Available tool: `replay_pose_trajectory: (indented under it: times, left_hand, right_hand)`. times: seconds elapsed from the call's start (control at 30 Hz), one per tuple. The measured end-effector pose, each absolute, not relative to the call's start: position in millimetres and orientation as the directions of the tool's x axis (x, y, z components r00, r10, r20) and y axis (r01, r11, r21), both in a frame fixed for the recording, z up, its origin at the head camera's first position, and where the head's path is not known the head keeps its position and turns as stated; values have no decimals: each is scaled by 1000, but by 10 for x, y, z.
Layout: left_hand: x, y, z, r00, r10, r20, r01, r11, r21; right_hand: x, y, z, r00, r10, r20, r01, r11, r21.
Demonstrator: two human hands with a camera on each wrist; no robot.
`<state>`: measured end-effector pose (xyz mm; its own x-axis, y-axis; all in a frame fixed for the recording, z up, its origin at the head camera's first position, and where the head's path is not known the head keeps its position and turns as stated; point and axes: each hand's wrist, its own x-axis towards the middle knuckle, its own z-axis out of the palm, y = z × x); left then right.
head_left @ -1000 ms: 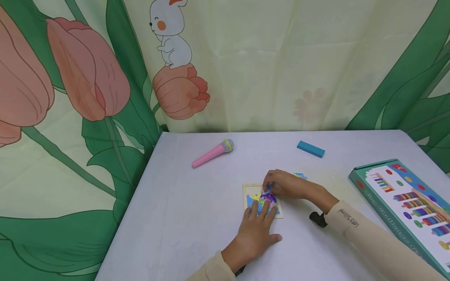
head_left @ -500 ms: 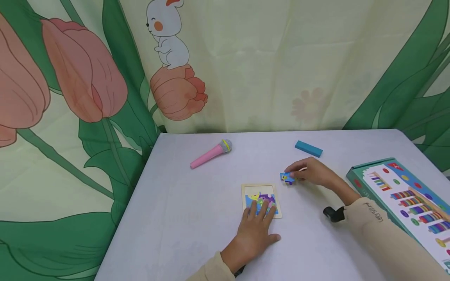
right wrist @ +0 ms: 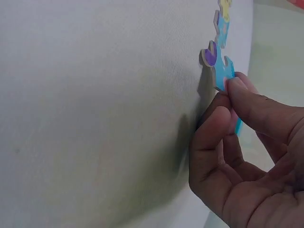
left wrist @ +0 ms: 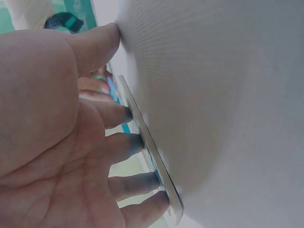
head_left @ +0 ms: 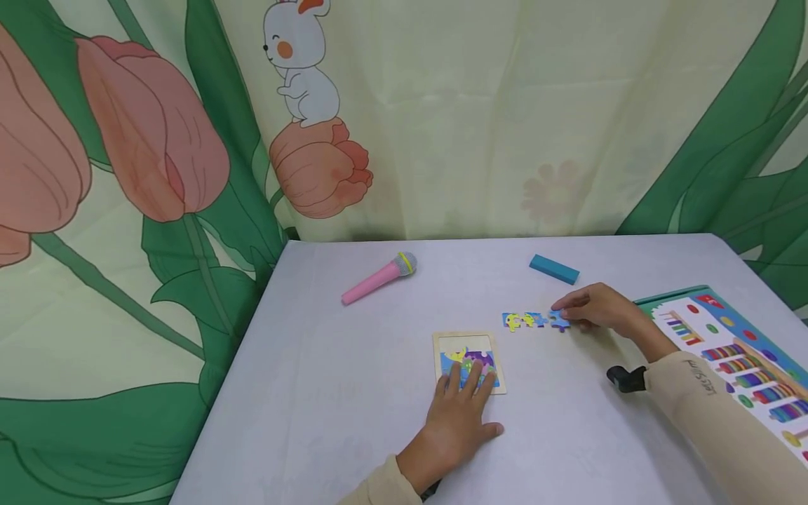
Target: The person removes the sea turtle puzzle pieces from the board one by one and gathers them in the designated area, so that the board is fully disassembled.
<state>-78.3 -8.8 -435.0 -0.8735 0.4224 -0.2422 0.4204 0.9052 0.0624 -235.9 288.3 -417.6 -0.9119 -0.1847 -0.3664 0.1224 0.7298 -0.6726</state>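
My right hand (head_left: 596, 308) pinches a blue jigsaw piece (head_left: 558, 321) between thumb and fingers, at the right end of a short row. In the right wrist view this jigsaw piece (right wrist: 221, 71) shows a purple knob, and the thumb lies on its printed face. Left of it lie blue-and-yellow jigsaw pieces (head_left: 512, 321). My left hand (head_left: 454, 421), fingers spread, rests on the lower part of a wooden puzzle tray (head_left: 467, 342). Blue, yellow and purple pieces fill the tray's lower part, partly hidden by the fingers; its upper strip is bare. In the left wrist view several fingertips touch the tray's edge (left wrist: 152, 147).
A pink toy microphone (head_left: 379, 278) lies at the back left of the white table (head_left: 328, 393). Behind the jigsaw row is a blue block (head_left: 554, 268). A large printed box (head_left: 701, 308) stands on the right, partly behind the right arm. A printed curtain hangs behind.
My right hand has moved from the tray's upper right corner to the loose pieces, then farther right along them. The row of pieces now shows. My left hand has stayed on the tray.
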Motion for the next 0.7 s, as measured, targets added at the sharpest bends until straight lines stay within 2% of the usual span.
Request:
replay_pose_trajectory:
  times: [0.7]
  left_hand:
    - [-734,-149,-4348,-866,436,-243,455,890,-26]
  right_hand:
    - [-2331,2548,-4137,-951,-113,-289,69,831,-552]
